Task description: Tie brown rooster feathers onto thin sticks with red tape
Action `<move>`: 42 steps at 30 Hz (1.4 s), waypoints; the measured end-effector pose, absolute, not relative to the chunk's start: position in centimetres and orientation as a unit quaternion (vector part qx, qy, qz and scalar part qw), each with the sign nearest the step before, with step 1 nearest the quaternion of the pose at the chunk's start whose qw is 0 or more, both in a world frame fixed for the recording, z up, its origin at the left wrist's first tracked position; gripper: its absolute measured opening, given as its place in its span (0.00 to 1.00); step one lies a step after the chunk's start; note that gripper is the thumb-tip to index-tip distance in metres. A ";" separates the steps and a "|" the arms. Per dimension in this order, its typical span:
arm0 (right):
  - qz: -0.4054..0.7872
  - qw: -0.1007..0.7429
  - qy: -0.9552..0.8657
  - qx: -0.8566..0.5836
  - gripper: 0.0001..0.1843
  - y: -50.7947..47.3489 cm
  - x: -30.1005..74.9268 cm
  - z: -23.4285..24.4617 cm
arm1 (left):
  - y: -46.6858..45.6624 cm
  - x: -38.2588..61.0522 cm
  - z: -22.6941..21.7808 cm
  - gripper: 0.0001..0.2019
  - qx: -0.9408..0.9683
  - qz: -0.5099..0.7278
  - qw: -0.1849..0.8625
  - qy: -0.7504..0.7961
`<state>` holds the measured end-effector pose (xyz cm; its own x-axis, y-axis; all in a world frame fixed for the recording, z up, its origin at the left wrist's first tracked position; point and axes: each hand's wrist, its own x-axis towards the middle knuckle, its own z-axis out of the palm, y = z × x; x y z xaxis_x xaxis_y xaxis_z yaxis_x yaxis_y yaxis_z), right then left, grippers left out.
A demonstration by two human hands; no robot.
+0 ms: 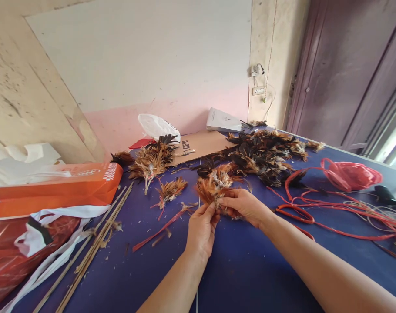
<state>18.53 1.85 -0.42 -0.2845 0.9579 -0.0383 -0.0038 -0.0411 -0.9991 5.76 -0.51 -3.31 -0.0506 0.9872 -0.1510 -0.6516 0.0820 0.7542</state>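
Note:
Both hands meet over the blue table [237,265], fingertips pinched together at the base of some brown feathers [209,190]. My left hand [203,226] is closed on the feather ends, thumb on top. From the right, my right hand [239,203] pinches the same feathers, its fingers partly hidden behind them. Just beyond lies more orange-brown and white plumage [220,176]. To the left rest a small feather bunch [172,191] bound with pink-red strip and a loose red plastic strip [162,230]. A larger feather bunch [152,161] on a stick lies farther back.
A heap of dark feathers [263,152] spreads at the back right. Red plastic ribbon [351,175] trails loosely over the right side. Thin sticks [96,243] lie at left beside an orange bag [96,187]. Cardboard [201,145], a white box [223,119] and a plastic bag [157,126] line the wall.

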 end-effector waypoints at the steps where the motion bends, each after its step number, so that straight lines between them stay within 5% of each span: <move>1: 0.571 0.418 -0.554 -0.439 0.12 1.9 18.5 -0.5 | -0.5 5.8 -3.3 0.09 0.247 0.632 0.643 0.354; 7: 0.518 0.446 -0.571 -0.455 0.05 2.2 18.0 -1.2 | -0.7 5.8 -3.2 0.06 0.251 0.619 0.645 0.372; 22: 0.466 0.457 -0.620 -0.435 0.08 2.0 18.2 -1.1 | -0.5 5.4 -2.8 0.08 0.267 0.552 0.715 0.336; 30: 0.488 0.394 -0.668 -0.401 0.11 1.6 19.3 0.5 | -0.6 5.4 -2.8 0.08 0.352 0.582 0.634 0.367; 42: 0.461 0.427 -0.654 -0.422 0.09 1.7 18.8 0.0 | -0.8 5.1 -2.8 0.12 0.516 0.538 0.518 0.420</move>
